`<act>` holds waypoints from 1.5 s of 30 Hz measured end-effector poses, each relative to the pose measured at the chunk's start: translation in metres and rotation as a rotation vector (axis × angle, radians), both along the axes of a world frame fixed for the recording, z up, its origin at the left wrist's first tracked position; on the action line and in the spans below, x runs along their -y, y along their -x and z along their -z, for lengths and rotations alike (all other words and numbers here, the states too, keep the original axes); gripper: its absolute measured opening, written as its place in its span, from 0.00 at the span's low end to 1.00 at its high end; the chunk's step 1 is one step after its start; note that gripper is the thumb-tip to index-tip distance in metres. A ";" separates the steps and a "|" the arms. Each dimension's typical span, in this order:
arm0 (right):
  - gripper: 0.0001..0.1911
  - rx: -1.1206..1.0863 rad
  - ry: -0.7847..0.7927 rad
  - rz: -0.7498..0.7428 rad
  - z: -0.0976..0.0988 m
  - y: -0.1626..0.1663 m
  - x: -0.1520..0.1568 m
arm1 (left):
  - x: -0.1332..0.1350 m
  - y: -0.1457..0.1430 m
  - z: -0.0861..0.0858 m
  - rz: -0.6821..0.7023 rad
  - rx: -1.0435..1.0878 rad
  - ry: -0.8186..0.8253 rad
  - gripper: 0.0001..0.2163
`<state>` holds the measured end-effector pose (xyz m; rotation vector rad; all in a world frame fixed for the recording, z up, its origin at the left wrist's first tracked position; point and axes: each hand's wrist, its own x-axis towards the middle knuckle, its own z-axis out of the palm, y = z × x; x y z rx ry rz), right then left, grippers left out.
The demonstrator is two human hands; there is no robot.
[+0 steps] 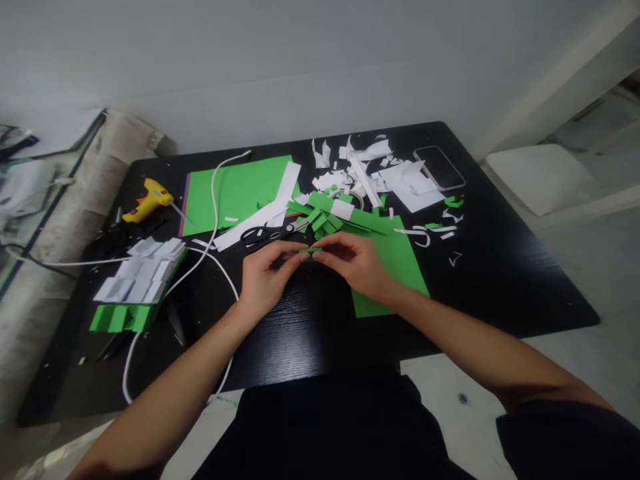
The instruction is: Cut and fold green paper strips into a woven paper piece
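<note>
Between my two hands is a small green paper strip (311, 251), pinched at its left end by my left hand (267, 270) and at its right end by my right hand (356, 263). Both hands are closed at the fingertips, just above the black table. Right behind them lies a pile of folded green paper pieces (325, 223) with a white patch on one strip. Black-handled scissors (273, 233) rest behind my left hand. A green paper sheet (400, 260) lies partly under my right wrist.
A yellow glue gun (150, 200) lies at the left, near a white cable (216, 193). In front of it sits a folded white-and-green paper model (140, 277). White paper scraps (360, 167) and a phone (439, 167) are at the back right of the black table (510, 280).
</note>
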<state>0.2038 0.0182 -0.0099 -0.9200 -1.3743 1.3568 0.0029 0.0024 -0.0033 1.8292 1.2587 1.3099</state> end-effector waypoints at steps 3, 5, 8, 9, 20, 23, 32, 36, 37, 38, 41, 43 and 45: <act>0.13 0.012 -0.020 0.016 -0.001 0.000 0.000 | 0.000 -0.001 0.000 -0.002 0.002 -0.006 0.04; 0.12 0.017 -0.030 0.020 -0.002 0.000 0.001 | 0.000 -0.001 0.001 -0.003 0.009 -0.016 0.03; 0.11 0.024 -0.037 0.028 -0.003 0.000 0.001 | 0.001 -0.001 0.001 -0.008 0.001 -0.019 0.03; 0.12 0.031 -0.037 0.030 -0.003 -0.001 0.001 | 0.001 -0.001 0.001 -0.011 -0.005 -0.018 0.03; 0.11 0.046 -0.064 0.041 -0.002 0.000 0.001 | 0.002 -0.002 0.000 0.001 -0.041 -0.043 0.02; 0.12 0.058 -0.066 0.047 -0.002 0.000 0.001 | 0.002 -0.002 -0.001 0.001 -0.063 -0.045 0.02; 0.11 0.091 -0.120 0.051 -0.001 0.000 0.003 | 0.002 -0.001 -0.002 0.030 -0.074 -0.077 0.02; 0.10 0.094 -0.160 0.057 -0.001 0.000 0.004 | 0.002 -0.002 -0.003 0.044 -0.063 -0.091 0.02; 0.10 0.099 -0.159 0.055 -0.001 0.000 0.004 | 0.002 -0.002 -0.003 0.044 -0.061 -0.090 0.02; 0.09 0.104 -0.157 0.052 -0.001 0.000 0.004 | 0.001 -0.002 -0.004 0.044 -0.059 -0.086 0.03; 0.08 0.117 -0.162 0.036 0.000 -0.001 0.003 | 0.000 -0.002 -0.003 0.046 -0.051 -0.075 0.03; 0.08 0.126 -0.173 0.031 0.000 -0.001 0.003 | 0.000 -0.001 -0.002 0.048 -0.037 -0.074 0.02; 0.07 0.140 -0.183 0.038 0.000 -0.001 0.003 | 0.000 -0.001 0.000 0.044 -0.019 -0.063 0.02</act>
